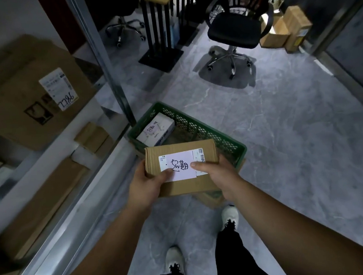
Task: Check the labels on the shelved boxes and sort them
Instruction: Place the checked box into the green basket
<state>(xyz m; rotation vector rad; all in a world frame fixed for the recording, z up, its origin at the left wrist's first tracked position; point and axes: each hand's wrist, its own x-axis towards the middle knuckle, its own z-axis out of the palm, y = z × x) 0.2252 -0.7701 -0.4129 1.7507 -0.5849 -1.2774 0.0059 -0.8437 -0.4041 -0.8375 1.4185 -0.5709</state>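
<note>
Evidently for reading, left hand (145, 184) and right hand (218, 176) grip the cardboard box (178, 151) label-up, green crate (221, 139) at twelve o'clock.

Fingers of the left hand (146, 184) and right hand (219, 177) are hidden beneath the held box (178, 151); only the thumbs show on top. The printed label (200, 156) beside the right thumb is too small to read. Beyond the grip, the box covers the green crate's (197, 125) near wall. Left of the grip, the large carton (20, 91) is blurred and cut off at the frame edge.
</note>
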